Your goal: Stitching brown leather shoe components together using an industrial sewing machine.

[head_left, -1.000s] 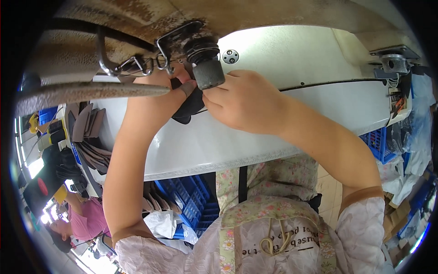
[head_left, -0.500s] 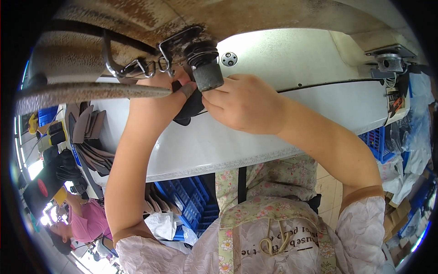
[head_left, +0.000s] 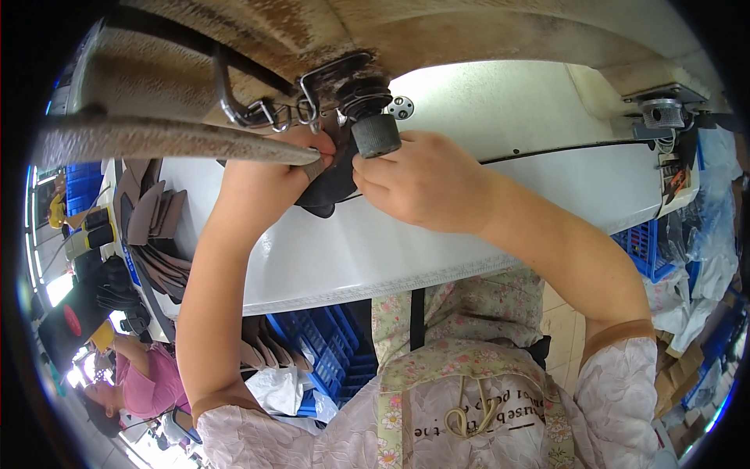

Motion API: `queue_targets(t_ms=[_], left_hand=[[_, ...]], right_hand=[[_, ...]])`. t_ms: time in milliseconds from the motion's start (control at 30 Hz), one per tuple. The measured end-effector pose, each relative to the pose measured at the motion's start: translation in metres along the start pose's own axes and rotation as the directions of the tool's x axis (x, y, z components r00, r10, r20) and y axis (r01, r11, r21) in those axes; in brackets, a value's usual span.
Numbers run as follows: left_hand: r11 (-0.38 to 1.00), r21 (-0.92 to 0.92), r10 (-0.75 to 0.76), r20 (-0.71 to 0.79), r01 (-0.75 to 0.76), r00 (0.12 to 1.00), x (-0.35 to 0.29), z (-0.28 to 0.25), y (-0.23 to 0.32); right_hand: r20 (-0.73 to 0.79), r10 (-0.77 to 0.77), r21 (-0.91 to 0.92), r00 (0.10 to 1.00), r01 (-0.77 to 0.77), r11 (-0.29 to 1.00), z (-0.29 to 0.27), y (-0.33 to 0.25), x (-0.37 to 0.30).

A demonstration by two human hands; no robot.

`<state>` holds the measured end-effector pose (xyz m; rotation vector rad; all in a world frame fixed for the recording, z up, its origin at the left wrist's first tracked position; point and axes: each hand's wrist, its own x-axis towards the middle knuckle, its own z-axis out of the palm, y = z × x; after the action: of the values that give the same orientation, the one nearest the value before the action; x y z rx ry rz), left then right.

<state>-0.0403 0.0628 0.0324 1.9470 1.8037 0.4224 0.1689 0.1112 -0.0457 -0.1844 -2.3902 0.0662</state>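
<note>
White tabletop (head_left: 375, 254) is overlain by a dark, curved piece (head_left: 332, 184), pinched by the left hand (head_left: 280, 182), part-hidden behind a bar (head_left: 211, 139); grip of the curled right hand (head_left: 422, 181) alongside cannot be told.

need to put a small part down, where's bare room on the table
Bare: the table front, between black piece, ruled edge and forearms; most of the bed between right hand and machine arm. Crowded: around the knob and the brown pieces at left.
</note>
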Motion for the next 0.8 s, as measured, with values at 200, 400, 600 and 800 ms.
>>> queue_targets(t_ms=[200,400,600,800], left_hand=[[0.997,0.077,0.004,0.073,-0.010,0.997,0.004,-0.005,-0.008],[0.980,0.094,0.177,-0.018,-0.174,0.984,0.004,0.001,-0.012],[0.993,0.058,0.096,0.064,-0.100,0.993,0.007,-0.003,-0.012],[0.990,0.074,0.118,0.076,-0.124,0.990,0.006,-0.002,-0.014]], right_hand=[[0.085,0.117,-0.079,0.989,-0.110,0.991,-0.003,-0.022,0.012],[0.165,0.224,-0.125,0.961,-0.205,0.971,-0.003,-0.048,0.013],[0.146,0.220,-0.100,0.965,-0.207,0.973,0.000,-0.045,0.013],[0.073,0.166,-0.102,0.983,-0.158,0.982,0.002,-0.039,0.010]])
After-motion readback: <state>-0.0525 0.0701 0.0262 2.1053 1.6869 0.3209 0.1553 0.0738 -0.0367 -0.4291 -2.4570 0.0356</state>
